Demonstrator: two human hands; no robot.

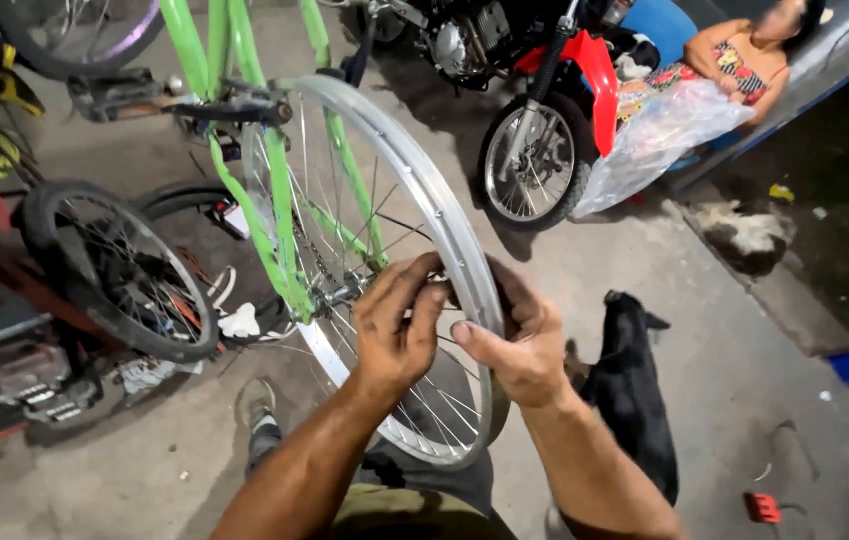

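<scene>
Both hands meet on the bare silver metal bicycle rim (444, 215): left hand (396, 325) pinches its spokes, right hand (519, 345) clasps its edge.

I see bare floor (724, 340) open toward three o'clock of my hands. A black dog (634, 400) blocks four o'clock, the green bicycle frame (274, 200) eleven, a tyred wheel (114, 265) nine.

Clear plastic bag (659, 140) beside red motorcycle (544, 110)
</scene>
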